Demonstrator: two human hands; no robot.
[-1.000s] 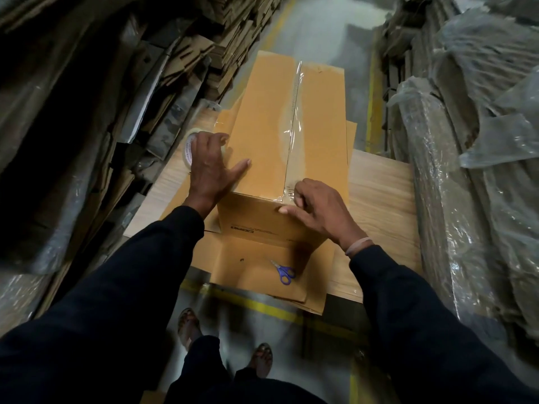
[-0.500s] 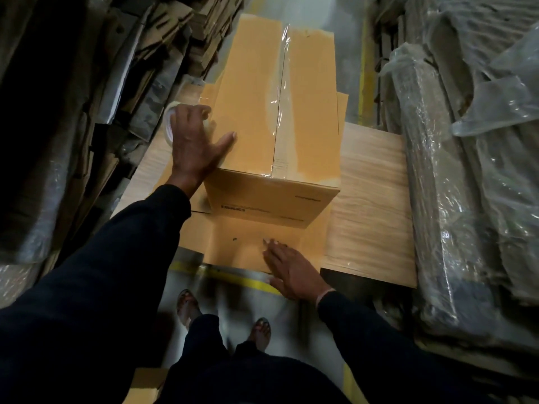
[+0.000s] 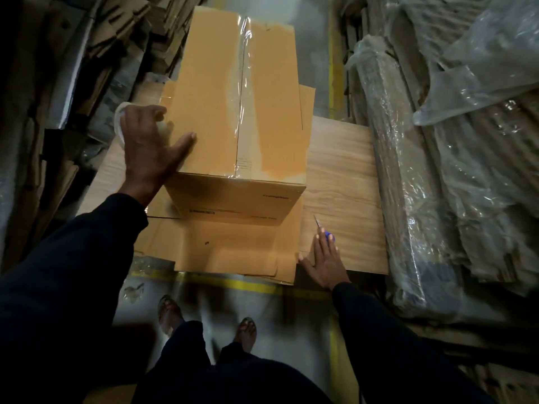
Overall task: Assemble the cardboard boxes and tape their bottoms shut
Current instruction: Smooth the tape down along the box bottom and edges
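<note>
left grip: left hand (image 3: pixel 148 153) holds a tape roll (image 3: pixel 122 118) against the box's left side, fingers curled over the roll, thumb stretched onto the box top.
right grip: right hand (image 3: pixel 325 259) lies flat on the desk (image 3: pixel 344 176), fingers straight, tips over the blue-handled scissors (image 3: pixel 322 228); not closed on them.
box: cardboard box (image 3: pixel 233 112) stands upside down on the desk, clear tape strip (image 3: pixel 243 91) along the centre seam, running down over the near edge.
under box: flat cardboard sheets (image 3: pixel 233 252) lie beneath it, overhanging the desk's near edge.
around: stacked flat cardboard (image 3: pixel 122 30) on the left, plastic-wrapped bundles (image 3: pixel 423 170) on the right, floor with a yellow line below.
step: likely seam taped, scissors being set down or picked up; cannot tell which.
risk 1: tape looks wrinkled near the far end; poor adhesion there could let the bottom open under load.
risk 2: scissors' blade points away from the hand but lies loose near the desk's edge; a sweep of the sleeve could knock them to the floor.
risk 3: lifting the box one-handed with the roll in the grip may drag the loose sheets off.
</note>
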